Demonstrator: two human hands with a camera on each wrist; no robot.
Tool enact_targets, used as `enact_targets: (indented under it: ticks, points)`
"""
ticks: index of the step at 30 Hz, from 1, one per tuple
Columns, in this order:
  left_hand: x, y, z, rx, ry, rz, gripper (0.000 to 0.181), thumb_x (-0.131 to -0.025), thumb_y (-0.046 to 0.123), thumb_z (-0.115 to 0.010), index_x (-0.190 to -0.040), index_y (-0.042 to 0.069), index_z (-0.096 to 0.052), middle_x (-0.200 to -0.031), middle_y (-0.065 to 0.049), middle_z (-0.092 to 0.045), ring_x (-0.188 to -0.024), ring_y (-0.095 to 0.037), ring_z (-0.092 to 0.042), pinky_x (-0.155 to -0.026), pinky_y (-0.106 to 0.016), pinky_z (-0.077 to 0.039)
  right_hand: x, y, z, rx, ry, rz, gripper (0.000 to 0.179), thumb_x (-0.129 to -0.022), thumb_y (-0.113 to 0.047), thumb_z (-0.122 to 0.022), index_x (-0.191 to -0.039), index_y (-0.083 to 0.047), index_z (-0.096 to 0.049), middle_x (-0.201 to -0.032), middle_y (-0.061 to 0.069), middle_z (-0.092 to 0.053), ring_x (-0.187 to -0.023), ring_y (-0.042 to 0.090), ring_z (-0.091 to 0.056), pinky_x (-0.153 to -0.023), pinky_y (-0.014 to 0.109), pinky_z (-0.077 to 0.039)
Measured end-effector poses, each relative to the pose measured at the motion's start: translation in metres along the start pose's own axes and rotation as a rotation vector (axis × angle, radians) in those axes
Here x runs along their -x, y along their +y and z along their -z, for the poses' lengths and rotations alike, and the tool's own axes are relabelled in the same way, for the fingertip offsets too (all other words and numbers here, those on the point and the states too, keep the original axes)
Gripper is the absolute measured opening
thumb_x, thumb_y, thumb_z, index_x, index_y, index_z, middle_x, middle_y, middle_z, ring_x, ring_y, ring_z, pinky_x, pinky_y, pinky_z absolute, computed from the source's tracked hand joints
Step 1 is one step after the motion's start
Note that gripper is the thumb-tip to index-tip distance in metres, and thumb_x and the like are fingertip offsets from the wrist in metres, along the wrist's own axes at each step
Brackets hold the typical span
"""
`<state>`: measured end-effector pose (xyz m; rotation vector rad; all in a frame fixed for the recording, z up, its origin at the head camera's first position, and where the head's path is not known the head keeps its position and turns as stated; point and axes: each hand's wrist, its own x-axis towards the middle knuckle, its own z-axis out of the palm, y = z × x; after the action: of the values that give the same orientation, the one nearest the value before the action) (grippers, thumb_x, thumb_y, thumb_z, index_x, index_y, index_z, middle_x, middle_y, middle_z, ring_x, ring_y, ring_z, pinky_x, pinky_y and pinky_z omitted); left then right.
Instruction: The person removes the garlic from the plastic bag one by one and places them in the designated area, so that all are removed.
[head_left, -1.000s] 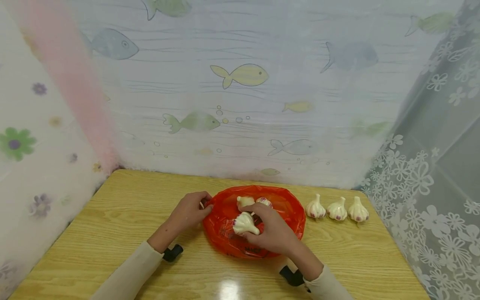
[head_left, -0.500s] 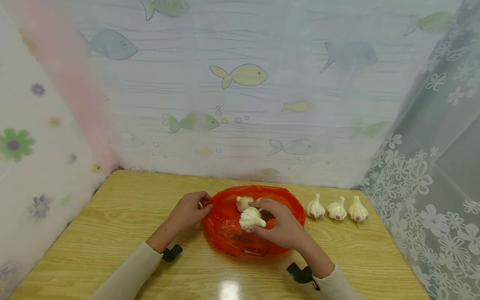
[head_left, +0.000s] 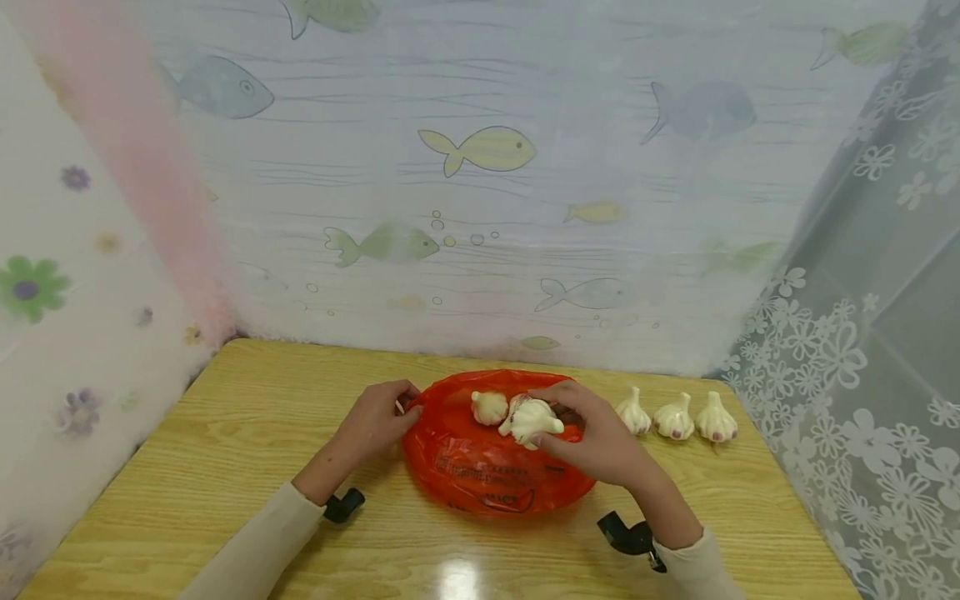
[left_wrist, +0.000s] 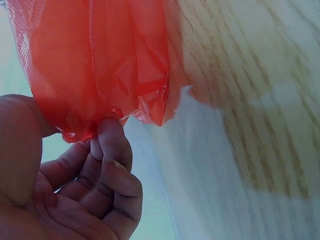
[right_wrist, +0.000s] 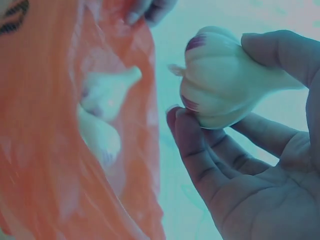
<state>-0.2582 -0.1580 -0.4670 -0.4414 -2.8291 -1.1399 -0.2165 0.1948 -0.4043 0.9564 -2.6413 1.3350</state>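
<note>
The left hand (head_left: 372,422) pinched a red bag (head_left: 468,468), and to that hand's right the right hand (head_left: 602,437) curled round a garlic bulb (head_left: 535,422).

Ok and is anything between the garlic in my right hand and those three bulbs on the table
The right side of the red bag, partly hidden by your right hand, lies between. The held garlic looks clear of the bag in the right wrist view. Nothing else visible stands before the three bulbs.

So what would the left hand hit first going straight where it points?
The red bag, whose edge the left hand pinches; beyond it, perhaps the leftmost garlic bulb, though depth is unclear.
</note>
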Motion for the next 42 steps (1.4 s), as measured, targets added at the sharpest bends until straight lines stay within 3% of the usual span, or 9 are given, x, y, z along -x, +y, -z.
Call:
enact_targets:
  ticks: [4,10,13,24,32,42]
  points:
    - [0.000,0.000,0.000,-0.005,0.001,-0.006,0.012,-0.099,0.015,-0.073,-0.109,0.008,-0.074,-0.094,0.001,-0.071,-0.077,-0.012,-0.061,-0.067,-0.028,-0.056,0.004,0.004,0.013,0.000,0.014,-0.024,0.050,-0.095,-0.019,-0.082,-0.143,-0.020,-0.066,-0.123,-0.002,-0.063,-0.102,0.019,-0.062,-0.095,0.030,-0.057]
    - [0.000,0.001,0.000,-0.009,-0.002,-0.001,0.012,-0.099,0.015,-0.073,-0.109,0.008,-0.074,-0.094,0.001,-0.071,-0.076,-0.012,-0.061,-0.066,-0.028,-0.056,0.010,0.007,0.028,-0.011,0.024,-0.105,0.050,-0.096,-0.022,-0.081,-0.143,-0.019,-0.063,-0.138,0.004,-0.064,-0.122,0.027,-0.064,-0.103,0.038,-0.054]
    - [0.000,0.001,0.000,-0.013,-0.003,-0.003,0.012,-0.099,0.016,-0.073,-0.109,0.009,-0.074,-0.094,0.002,-0.071,-0.076,-0.012,-0.061,-0.066,-0.028,-0.056,0.013,0.008,0.033,-0.036,0.027,-0.137,0.047,-0.097,-0.020,-0.079,-0.141,-0.015,-0.063,-0.141,0.008,-0.063,-0.119,0.030,-0.066,-0.101,0.040,-0.056]
    - [0.000,0.000,0.000,-0.014,-0.002,-0.013,0.011,-0.099,0.015,-0.073,-0.108,0.009,-0.074,-0.092,0.002,-0.071,-0.076,-0.012,-0.061,-0.067,-0.029,-0.056,0.021,0.019,0.047,-0.101,0.028,-0.172,0.043,-0.099,-0.016,-0.076,-0.140,-0.010,-0.063,-0.134,0.013,-0.064,-0.099,0.021,-0.070,-0.083,0.032,-0.059]
    - [0.000,0.000,0.000,-0.010,-0.001,-0.020,0.010,-0.099,0.015,-0.073,-0.108,0.008,-0.074,-0.091,0.002,-0.071,-0.075,-0.011,-0.061,-0.067,-0.028,-0.056,0.032,0.024,0.054,-0.056,0.053,-0.191,0.045,-0.101,-0.018,-0.075,-0.143,-0.009,-0.062,-0.138,0.013,-0.063,-0.104,0.015,-0.068,-0.087,0.031,-0.059]
    - [0.000,0.000,0.000,-0.010,-0.007,-0.008,0.011,-0.099,0.015,-0.073,-0.108,0.009,-0.074,-0.092,0.002,-0.070,-0.075,-0.012,-0.060,-0.066,-0.028,-0.055,0.057,0.031,0.064,-0.013,0.105,-0.134,0.045,-0.102,-0.012,-0.072,-0.146,-0.013,-0.062,-0.144,0.015,-0.060,-0.114,0.003,-0.062,-0.089,0.024,-0.057]
